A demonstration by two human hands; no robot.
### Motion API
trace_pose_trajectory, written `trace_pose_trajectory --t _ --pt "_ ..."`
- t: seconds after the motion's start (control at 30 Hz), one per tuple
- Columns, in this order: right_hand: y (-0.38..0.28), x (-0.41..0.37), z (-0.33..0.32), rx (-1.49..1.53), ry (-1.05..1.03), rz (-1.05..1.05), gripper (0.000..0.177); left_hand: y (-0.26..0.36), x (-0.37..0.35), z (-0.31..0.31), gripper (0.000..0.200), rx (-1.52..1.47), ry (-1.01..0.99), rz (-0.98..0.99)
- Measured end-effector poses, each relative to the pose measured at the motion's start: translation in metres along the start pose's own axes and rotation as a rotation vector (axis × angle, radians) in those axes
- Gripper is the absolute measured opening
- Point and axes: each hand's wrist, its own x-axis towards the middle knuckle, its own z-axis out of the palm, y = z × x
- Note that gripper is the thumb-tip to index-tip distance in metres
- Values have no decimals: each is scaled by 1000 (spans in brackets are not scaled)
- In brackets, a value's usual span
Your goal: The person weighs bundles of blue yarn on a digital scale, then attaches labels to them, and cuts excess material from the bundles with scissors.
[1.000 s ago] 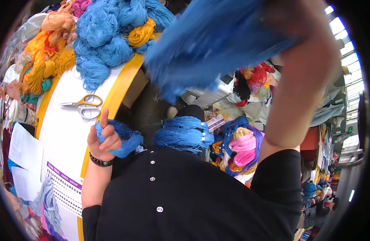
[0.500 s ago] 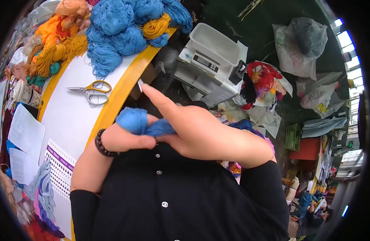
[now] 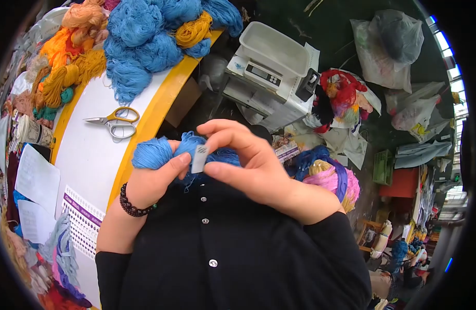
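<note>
My left hand (image 3: pixel 154 181), with a dark bead bracelet at the wrist, is wrapped round a skein of blue yarn (image 3: pixel 153 153) in front of my chest. The yarn bulges out on both sides of the fingers. A small pale label (image 3: pixel 199 158) with dark print lies against the yarn, beside the left thumb. My right hand (image 3: pixel 248 163) pinches the label's right edge between bent fingers and thumb. Part of the skein passes behind the right fingers.
Scissors (image 3: pixel 114 122) lie on the white table (image 3: pixel 88 150) at left, below a heap of blue yarn (image 3: pixel 139 31). A colour chart (image 3: pixel 82 219) is nearer me. A scale (image 3: pixel 271 67) stands beyond my hands. Plastic bags (image 3: pixel 388 51) are at upper right.
My right hand has drawn back to the right and its fingers have bent in to the label. More of the blue skein shows, and its left part has moved left.
</note>
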Motion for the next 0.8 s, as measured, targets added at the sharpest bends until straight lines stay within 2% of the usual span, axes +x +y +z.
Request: trace_pose_trajectory --t 0.17,0.2,0.23,0.3,0.33,0.4,0.43,0.5,0.53,0.57,0.63,0.67,0.7,0.73,0.77,0.8 --pt "10 8 5 -532 92 -190 21 2 -2 0 13 -91 -49 -45" --pt "12 8 2 -559 34 -207 27 2 -3 0 13 -91 -46 -48" --pt "16 8 3 -556 31 -206 27 2 -4 1 13 -54 -38 -54" --pt "24 9 4 -337 -56 -163 43 2 -5 2 13 -17 -30 -61" --pt "17 13 -1 -395 -200 -93 57 3 -5 1 13 13 -52 -44" --pt "23 14 -1 -112 -298 76 64 4 -5 0 14 50 -59 -42" --pt "19 14 -1 -121 -320 131 57 6 -5 -1 14 50 -60 -43" --pt "23 14 2 -138 -334 40 47 11 -4 -6 15 66 -126 -67" --pt "17 13 2 -178 -324 73 30 11 -4 -8 18 84 -137 -55" --pt "13 12 0 -176 -325 74 30 10 -2 -10 18 83 -135 -58" --pt "7 8 -2 -676 -358 -86 18 9 1 -14 20 26 -196 -210" --pt "16 3 3 -760 -254 -274 17 4 -1 -8 22 -130 -89 -363" --pt "16 1 2 -848 -235 -399 18 2 -2 -8 22 -129 -87 -362" --pt "17 0 0 -935 -214 -522 21 0 -2 -8 20 -252 -113 -409" --pt "22 1 0 -1004 -92 -678 25 -2 -1 -8 19 -374 -140 -454" --pt "21 0 -1 -1005 -90 -678 25 -6 -2 -7 14 -392 -136 -386"
